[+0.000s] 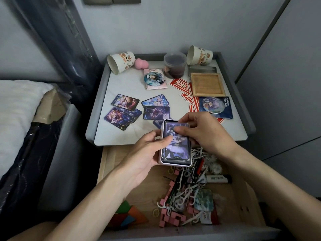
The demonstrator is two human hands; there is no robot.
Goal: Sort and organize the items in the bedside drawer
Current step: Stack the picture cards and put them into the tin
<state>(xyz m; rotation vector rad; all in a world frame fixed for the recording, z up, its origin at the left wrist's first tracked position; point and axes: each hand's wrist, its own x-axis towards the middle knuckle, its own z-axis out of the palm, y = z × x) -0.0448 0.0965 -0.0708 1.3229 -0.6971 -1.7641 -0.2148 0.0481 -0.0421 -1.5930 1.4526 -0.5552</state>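
Observation:
My left hand [147, 152] grips a pale pink card box [175, 162] from its left side, over the open wooden drawer [111, 164]. My right hand [203, 133] pinches the top picture card [177, 146] lying in the box. Several more picture cards [124, 111] lie spread on the white nightstand top [121, 84]. In the drawer lies a jumble of white floss picks [185, 193], pink block pieces [172, 218], a white and black lighter [219, 179], a small printed card [204, 199] and coloured tangram pieces [129, 216].
On the nightstand lie two tipped paper cups [121, 62] [199, 55], a pink sponge [141, 63], a lidded clear jar [174, 65], two round badges [153, 79] [211, 105], a wooden tray [206, 84], a metal tin [202, 68] and red paper cutouts [178, 84]. A bed [17, 108] stands at the left.

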